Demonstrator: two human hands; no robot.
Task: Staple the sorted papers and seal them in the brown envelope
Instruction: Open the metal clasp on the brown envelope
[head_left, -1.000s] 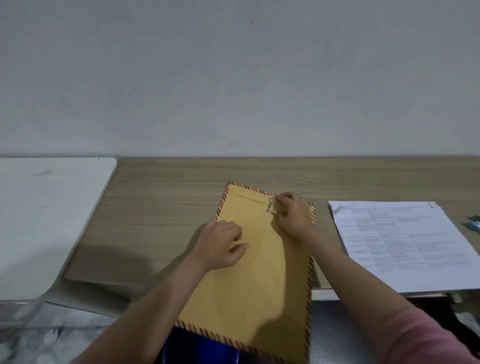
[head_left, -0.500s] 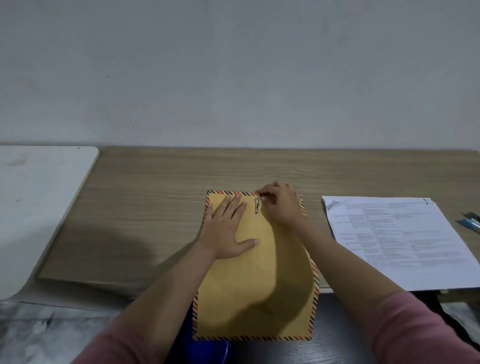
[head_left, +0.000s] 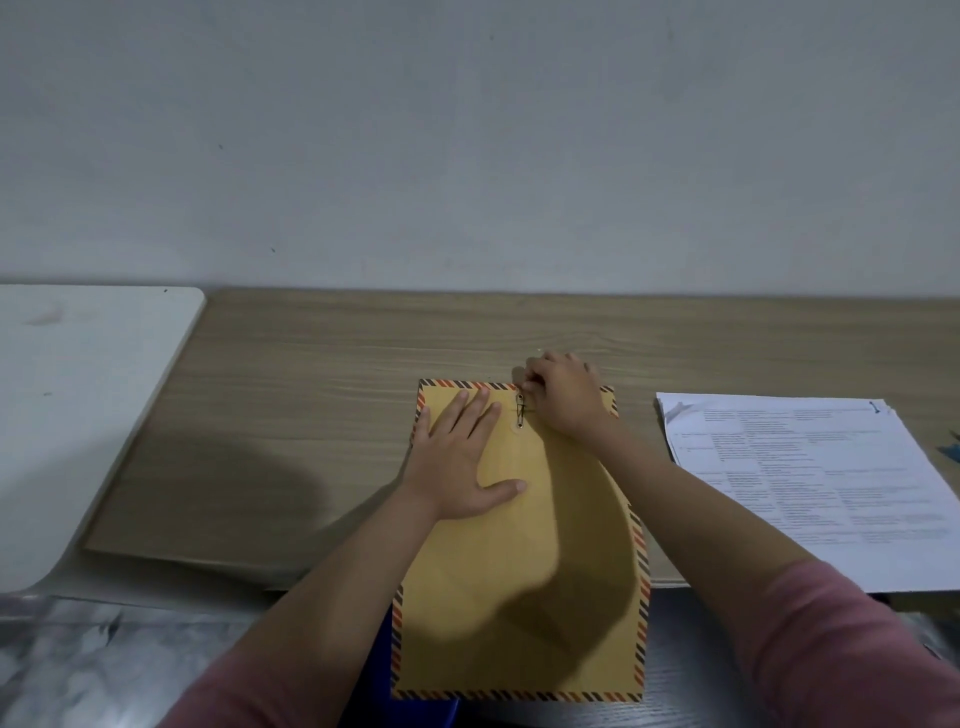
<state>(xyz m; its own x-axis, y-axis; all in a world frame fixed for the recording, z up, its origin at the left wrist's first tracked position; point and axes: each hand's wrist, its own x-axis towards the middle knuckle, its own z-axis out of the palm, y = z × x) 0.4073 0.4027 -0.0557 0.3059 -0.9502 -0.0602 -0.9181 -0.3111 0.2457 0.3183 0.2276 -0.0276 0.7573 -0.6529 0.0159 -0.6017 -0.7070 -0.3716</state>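
A brown envelope (head_left: 540, 561) with a striped border lies on the wooden table (head_left: 322, 395), its lower part hanging over the front edge. My left hand (head_left: 462, 462) presses flat on its upper left, fingers straight. My right hand (head_left: 563, 400) is at the top edge, fingers curled and pinching at the flap beside the metal clasp (head_left: 520, 410). A stack of printed papers (head_left: 810, 483) lies to the right of the envelope, apart from it.
A white board (head_left: 78, 405) lies at the left end of the table. A blue object (head_left: 950, 449) shows at the right edge. Something blue (head_left: 415, 712) sits below the envelope's lower end. A grey wall runs behind.
The envelope has turned from tilted to square with the table. My left hand has gone from curled to flat on it. My right hand stayed at the clasp.
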